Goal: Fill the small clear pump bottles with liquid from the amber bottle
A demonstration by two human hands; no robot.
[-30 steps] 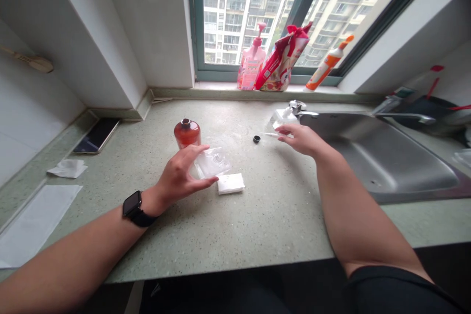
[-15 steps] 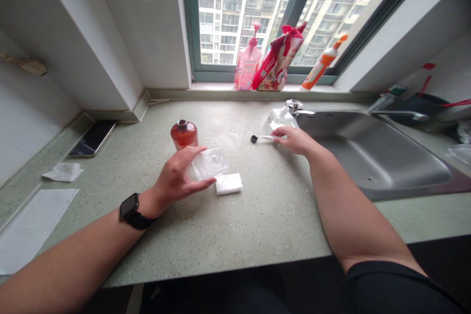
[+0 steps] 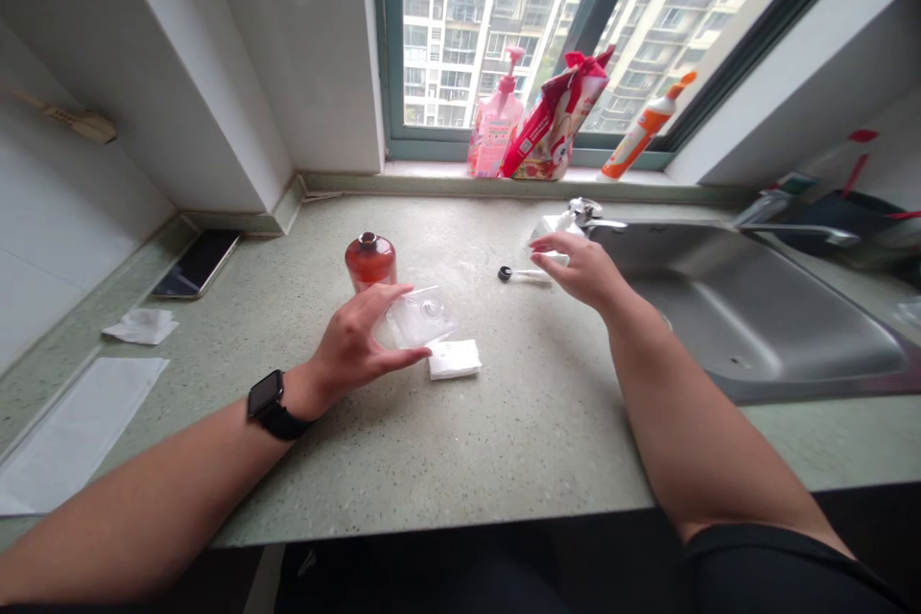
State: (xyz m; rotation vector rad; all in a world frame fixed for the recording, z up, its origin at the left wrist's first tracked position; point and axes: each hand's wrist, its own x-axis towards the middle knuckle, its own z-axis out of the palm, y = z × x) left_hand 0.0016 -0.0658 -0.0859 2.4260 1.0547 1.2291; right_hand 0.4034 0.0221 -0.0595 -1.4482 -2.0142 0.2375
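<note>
My left hand [image 3: 356,345] hovers with its fingers apart around a clear plastic packet [image 3: 421,317], touching it lightly at most. Just below its thumb lies a small folded white paper packet [image 3: 453,360]. Behind them stands a red-brown bottle [image 3: 370,262] with a dark neck and no cap. My right hand [image 3: 579,269] is open, close above the end of a thin white stick [image 3: 525,274] that has a small black tip [image 3: 505,273]. A clear glass bottle [image 3: 554,235] stands behind those fingers and is partly hidden by them.
The speckled green counter [image 3: 504,432] holds a phone [image 3: 196,264], crumpled tissue [image 3: 142,326] and a white sheet [image 3: 79,432]. To the right are a steel sink [image 3: 755,317] and faucet [image 3: 597,224]. A pink pump bottle [image 3: 495,129] and red bag [image 3: 554,120] stand on the sill.
The white stick now lies joined to the black piece, which sat apart from it earlier. My right hand has lifted slightly off the stick. My left hand has barely moved, and the view has shifted a little.
</note>
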